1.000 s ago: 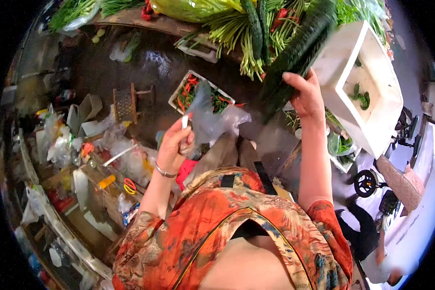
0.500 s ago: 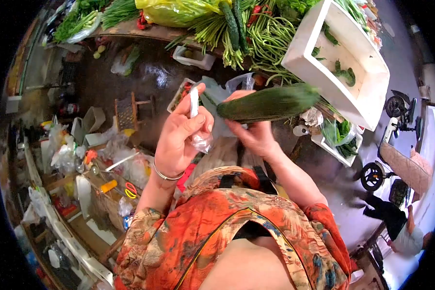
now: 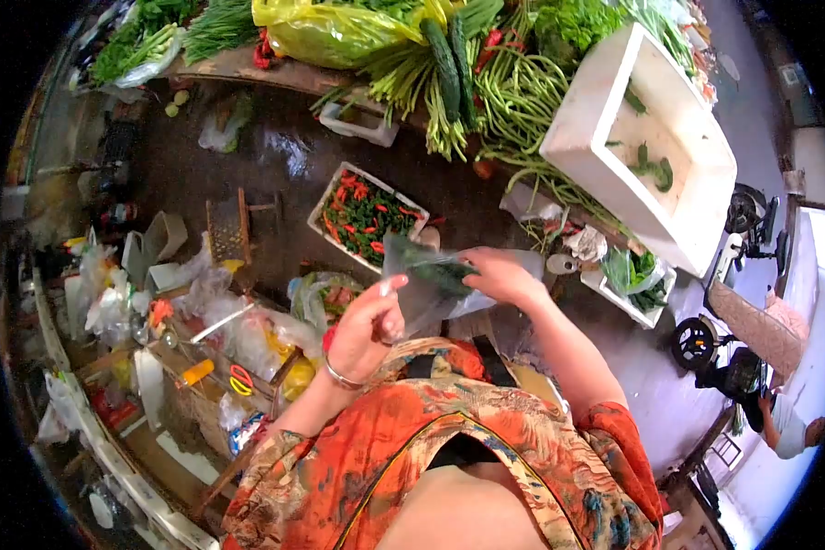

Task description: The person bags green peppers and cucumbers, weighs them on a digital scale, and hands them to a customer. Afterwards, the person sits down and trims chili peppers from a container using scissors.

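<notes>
- two hands work at one clear plastic bag (image 3: 412,316), held in front of the person's body, above the lap.
- the left hand (image 3: 362,332), with a bracelet at the wrist, has its fingers curled in, gripping the near side of the clear plastic bag.
- the right hand (image 3: 504,277) is at the bag's other side, fingers bent towards the dark green cucumber (image 3: 440,273); whether they grip it, i cannot tell.
- the dark green cucumber is in the clear plastic bag, seen hazily through the film.
- a white tray (image 3: 315,216) just beyond the bag is filled with red and green peppers (image 3: 368,220).
- a big white foam box (image 3: 573,124), tilted at the upper right, has a few small green vegetables (image 3: 653,170) on its bottom.
- a small white box (image 3: 649,318) below it holds leafy greens (image 3: 651,295), partly under plastic.
- a yellow plastic bag (image 3: 330,41) sits on the table (image 3: 234,66) near two cucumbers (image 3: 444,73) lying on green stalks; its contents are unclear.
- half a second ago the dark green cucumber was outside the bag, pointing right; now it is inside.
- the white tray, mostly hidden then, now shows nearly whole.
</notes>
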Demonstrator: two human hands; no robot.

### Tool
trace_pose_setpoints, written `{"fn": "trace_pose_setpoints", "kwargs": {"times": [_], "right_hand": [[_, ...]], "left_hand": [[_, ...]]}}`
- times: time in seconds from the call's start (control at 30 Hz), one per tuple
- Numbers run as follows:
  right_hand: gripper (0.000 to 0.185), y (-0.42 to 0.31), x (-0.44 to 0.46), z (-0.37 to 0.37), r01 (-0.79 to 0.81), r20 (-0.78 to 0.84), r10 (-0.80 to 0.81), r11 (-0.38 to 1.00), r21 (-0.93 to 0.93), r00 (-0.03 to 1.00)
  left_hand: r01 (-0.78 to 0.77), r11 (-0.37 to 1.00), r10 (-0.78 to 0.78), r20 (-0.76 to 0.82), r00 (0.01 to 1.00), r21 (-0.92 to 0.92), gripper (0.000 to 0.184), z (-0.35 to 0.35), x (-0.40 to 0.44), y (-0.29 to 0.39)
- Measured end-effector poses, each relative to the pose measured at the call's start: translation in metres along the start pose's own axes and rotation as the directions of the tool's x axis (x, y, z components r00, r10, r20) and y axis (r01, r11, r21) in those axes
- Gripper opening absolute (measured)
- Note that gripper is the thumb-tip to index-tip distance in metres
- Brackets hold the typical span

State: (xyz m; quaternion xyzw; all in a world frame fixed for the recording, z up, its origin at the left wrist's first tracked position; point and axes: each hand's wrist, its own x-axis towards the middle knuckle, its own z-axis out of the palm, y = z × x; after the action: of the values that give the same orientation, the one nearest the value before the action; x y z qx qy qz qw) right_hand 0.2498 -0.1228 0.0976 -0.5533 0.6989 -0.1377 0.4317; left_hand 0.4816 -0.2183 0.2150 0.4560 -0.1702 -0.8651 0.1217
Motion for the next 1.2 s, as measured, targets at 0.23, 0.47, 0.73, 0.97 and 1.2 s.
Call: {"fn": "trace_pose_setpoints", "kwargs": {"times": [0.23,0.47,0.73,0.97,1.2], "right_hand": [[0.058,-0.045,0.129,-0.144,0.019,-0.763,0.068,0.994,0.105,0.643],[0.086,-0.038,0.249,-0.171,-0.305,-0.663,0.396,0.917,0.256,0.635],[0.065,-0.047,0.130,-0.169,0.350,-0.461,0.169,0.442,0.826,0.871],[0.082,-0.048,-0.032,-0.069,0.496,-0.505,0.078,0.115,0.861,0.859],[0.086,-0.017,-0.136,0.049,0.355,-0.373,0.211,0.122,0.927,0.903]], "left_hand": [[0.018,0.999,-0.023,-0.174,0.985,-0.032,0.034,-0.040,0.039,0.000],[-0.006,0.999,0.000,-0.161,0.987,-0.034,0.039,-0.056,0.046,0.033],[0.057,0.998,-0.057,-0.026,0.998,-0.015,0.042,-0.021,0.051,0.061],[0.117,0.978,-0.144,0.151,0.978,0.175,0.052,0.032,0.033,0.038],[0.157,0.964,-0.240,0.454,0.858,0.213,0.055,0.104,-0.013,0.000]]}}
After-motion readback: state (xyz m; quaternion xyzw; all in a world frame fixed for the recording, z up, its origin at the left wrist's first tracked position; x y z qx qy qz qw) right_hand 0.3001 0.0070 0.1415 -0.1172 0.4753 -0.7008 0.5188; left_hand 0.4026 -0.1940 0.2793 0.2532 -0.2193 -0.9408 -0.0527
